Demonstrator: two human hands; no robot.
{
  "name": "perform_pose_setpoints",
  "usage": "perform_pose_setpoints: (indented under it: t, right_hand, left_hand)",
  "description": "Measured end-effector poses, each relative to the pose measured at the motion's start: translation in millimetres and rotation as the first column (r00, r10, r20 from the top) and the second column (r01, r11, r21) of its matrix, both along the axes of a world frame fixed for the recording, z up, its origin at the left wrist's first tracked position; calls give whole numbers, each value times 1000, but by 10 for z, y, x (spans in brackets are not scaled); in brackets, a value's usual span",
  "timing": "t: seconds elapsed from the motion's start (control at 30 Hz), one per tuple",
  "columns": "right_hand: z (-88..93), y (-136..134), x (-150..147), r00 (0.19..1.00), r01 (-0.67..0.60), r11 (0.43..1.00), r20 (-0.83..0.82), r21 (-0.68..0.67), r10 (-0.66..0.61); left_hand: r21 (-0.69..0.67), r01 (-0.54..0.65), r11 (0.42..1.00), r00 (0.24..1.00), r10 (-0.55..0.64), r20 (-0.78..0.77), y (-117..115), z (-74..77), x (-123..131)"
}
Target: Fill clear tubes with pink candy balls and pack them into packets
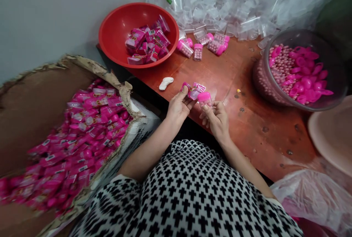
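My left hand (180, 106) pinches a small shiny pink packet (193, 91) between thumb and fingers. My right hand (216, 119) grips a small clear bottle with a pink cap (205, 99), which holds pink beads. The packet and the bottle are close together above the reddish wooden table (261, 134). Several filled, pink-capped bottles (200, 45) lie at the table's far edge. A red plastic bowl (118, 28) holds several pink packets, and a clear bowl (299, 72) holds pink beads and loose pink caps.
A torn cardboard box (82, 79) full of pink packets stands to my left. Behind the table lies a heap of clear plastic bottles (220, 2). A white sponge-like piece (166, 83) lies on the table. A pale pink basin (332, 134) and a plastic bag (310, 200) are at the right.
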State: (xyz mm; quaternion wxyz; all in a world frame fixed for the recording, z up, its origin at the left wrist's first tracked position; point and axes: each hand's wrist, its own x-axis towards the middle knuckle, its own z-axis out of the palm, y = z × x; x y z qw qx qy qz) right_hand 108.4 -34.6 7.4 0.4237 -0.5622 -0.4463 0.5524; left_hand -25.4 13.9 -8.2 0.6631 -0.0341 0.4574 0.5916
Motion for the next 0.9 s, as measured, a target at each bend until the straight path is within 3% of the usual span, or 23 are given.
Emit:
perform_pose_setpoints:
  t: [0.27, 0.7, 0.8, 0.9]
  right_hand:
    - [-49, 20, -64, 999, -6, 1000, -48, 2, 6]
    - [-194, 56, -62, 995, 60, 986, 69, 154, -72]
    - [-196, 65, -62, 998, 59, 988, 23, 144, -63]
    - [-179, 93, -63, 992, 6, 998, -126, 65, 2]
  left_hand:
    - [92, 32, 995, 999, -32, 1, -40, 71, 69]
    - [166, 195, 967, 981, -190, -46, -64, 179, 158]
    - [176, 212, 961, 977, -206, -55, -52, 156, 162]
    - [236, 247, 940, 969, -236, -74, -17, 136, 128]
